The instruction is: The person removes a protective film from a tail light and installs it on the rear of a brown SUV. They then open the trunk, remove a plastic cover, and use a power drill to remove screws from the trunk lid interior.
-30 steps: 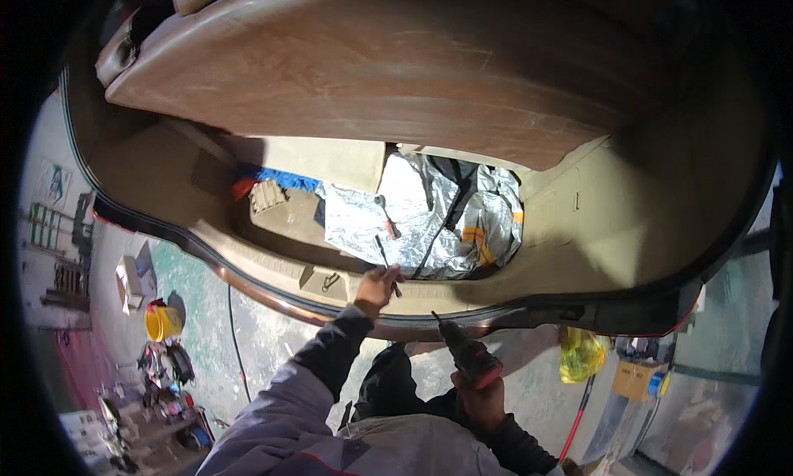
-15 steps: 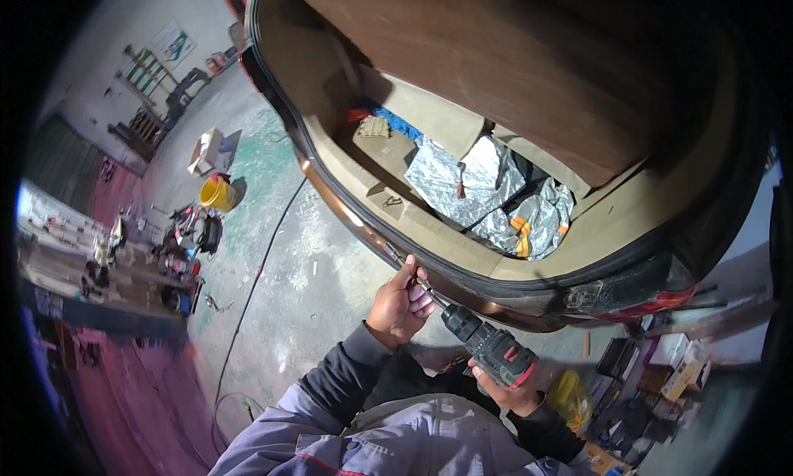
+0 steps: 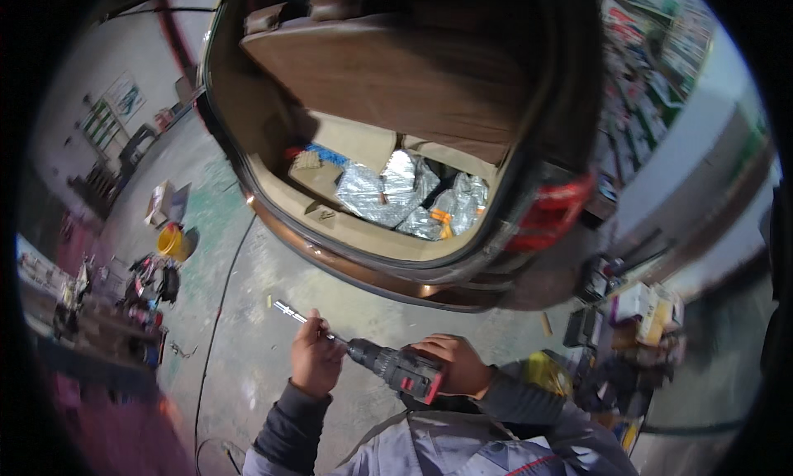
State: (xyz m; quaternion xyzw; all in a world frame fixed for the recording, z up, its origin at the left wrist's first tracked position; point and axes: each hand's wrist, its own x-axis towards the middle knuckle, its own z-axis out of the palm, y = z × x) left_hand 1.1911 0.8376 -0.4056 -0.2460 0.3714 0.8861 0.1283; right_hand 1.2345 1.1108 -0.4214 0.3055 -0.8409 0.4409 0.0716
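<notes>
A black and red cordless drill [image 3: 396, 370] is in my right hand [image 3: 459, 364], which wraps round its rear and handle side. From its chuck a long metal socket extension [image 3: 289, 311] points up and to the left. My left hand [image 3: 316, 362] pinches this shaft between thumb and fingers, ahead of the chuck. Beyond my hands stands a brown car with its trunk open; its rear bumper [image 3: 330, 265] is apart from the tool. The fingers of my right hand are partly hidden behind the drill.
Silver sheeting [image 3: 384, 197] lies in the trunk. A black cable [image 3: 216, 327] runs over the floor at left. A yellow bucket [image 3: 172, 242] and a cluttered bench stand further left. Boxes [image 3: 648, 311] and a yellow bag [image 3: 547, 371] are at right.
The drill and both hands have moved left and lower in view, away from the bumper. My view has shifted, showing more of the trunk and the right tail light. Both hands keep their hold.
</notes>
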